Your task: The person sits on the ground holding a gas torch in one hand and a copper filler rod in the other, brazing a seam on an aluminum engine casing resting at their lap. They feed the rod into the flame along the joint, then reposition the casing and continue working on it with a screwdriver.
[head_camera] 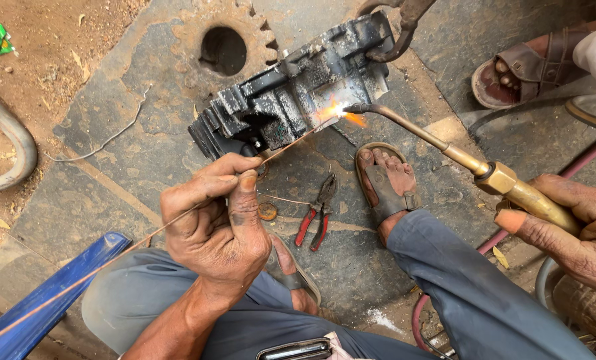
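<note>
My left hand point(216, 223) grips a thin copper-coloured filler rod point(291, 143) whose tip reaches the flame on a black, sooty metal engine casing point(291, 93). My right hand point(578, 227) holds the brass handle of a gas welding torch point(498, 180). Its curved nozzle ends at a bright orange flame point(341, 113) against a shiny bare patch of the casing. The casing lies tilted on a dark stone slab point(138, 160), partly over a large rusty gear point(223, 47).
Red-handled pliers point(316, 213) lie on the slab between my sandalled feet point(386, 180). Another person's sandalled foot point(518, 70) is at the upper right. A blue bar point(51, 293) crosses the lower left, hoses point(578, 160) run at right, a grey pipe point(11, 133) curves at left.
</note>
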Motion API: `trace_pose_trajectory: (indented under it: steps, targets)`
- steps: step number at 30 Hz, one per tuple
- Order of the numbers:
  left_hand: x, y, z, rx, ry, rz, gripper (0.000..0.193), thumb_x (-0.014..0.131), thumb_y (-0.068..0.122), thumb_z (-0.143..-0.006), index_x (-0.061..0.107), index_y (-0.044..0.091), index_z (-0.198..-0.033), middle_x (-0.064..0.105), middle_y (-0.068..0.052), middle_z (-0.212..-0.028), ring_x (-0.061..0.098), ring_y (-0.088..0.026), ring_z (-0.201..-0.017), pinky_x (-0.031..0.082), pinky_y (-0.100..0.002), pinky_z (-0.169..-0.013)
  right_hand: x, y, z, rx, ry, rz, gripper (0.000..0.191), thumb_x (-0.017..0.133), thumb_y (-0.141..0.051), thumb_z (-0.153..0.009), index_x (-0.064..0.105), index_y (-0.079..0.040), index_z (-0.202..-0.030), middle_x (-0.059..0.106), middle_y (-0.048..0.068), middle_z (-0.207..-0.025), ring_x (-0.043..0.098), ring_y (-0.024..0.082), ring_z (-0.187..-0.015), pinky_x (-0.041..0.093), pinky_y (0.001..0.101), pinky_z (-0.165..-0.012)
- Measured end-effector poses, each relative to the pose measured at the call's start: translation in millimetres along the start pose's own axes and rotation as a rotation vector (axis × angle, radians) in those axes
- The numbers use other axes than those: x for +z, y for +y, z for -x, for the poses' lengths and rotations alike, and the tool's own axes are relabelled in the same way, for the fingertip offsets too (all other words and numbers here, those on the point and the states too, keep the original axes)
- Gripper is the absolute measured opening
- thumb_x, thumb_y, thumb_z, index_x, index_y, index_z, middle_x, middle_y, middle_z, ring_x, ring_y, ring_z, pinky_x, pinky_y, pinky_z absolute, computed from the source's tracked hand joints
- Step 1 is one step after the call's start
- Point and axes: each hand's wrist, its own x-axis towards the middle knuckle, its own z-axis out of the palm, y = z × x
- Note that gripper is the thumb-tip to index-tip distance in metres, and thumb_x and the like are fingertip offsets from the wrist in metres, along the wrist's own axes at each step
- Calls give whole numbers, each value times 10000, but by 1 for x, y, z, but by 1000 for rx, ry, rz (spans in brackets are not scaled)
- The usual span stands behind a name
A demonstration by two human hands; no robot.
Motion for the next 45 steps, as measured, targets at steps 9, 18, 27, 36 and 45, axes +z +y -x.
trace_pose_trajectory:
  steps: [9,18,27,36,45]
  targets:
    - [1,0,0,4,10,1,309,646,-126,-1059,428,25,-1218,681,-256,-1109,723,-190,-1021,600,-208,-811,-4,-14,-2,148,-36,140,242,828,-296,-908,771,-102,-1041,616,77,-681,621,159,-597,530,348,-570]
    - [1,-2,-2,20,20,8,304,649,-111,-1069,430,32,-1224,681,-254,-1116,726,-192,-1026,596,-208,-815,-2,6,-2,-88,15,-68,227,774,-261,-914,744,-81,-1050,639,34,-761,644,127,-653,537,309,-571]
    - [6,-3,-1,6,14,20,290,653,-109,-1069,439,28,-1210,697,-258,-1107,724,-181,-1013,588,-206,-832,-2,5,-3,-25,13,-23,227,775,-270,-904,746,-82,-1027,621,46,-749,627,142,-643,533,321,-580]
    - [6,-4,-2,10,5,15,293,651,-110,-1066,439,29,-1211,694,-257,-1112,723,-180,-1002,591,-203,-809,-2,1,-3,19,5,-19,202,770,-241,-893,753,-81,-1016,633,53,-738,614,142,-636,539,312,-537]
    - [5,-3,-1,10,4,12,299,650,-120,-1071,433,30,-1212,693,-260,-1116,723,-181,-1012,587,-206,-826,0,4,-3,-2,25,-29,204,787,-213,-883,753,-72,-1027,611,59,-707,607,117,-577,512,308,-515]
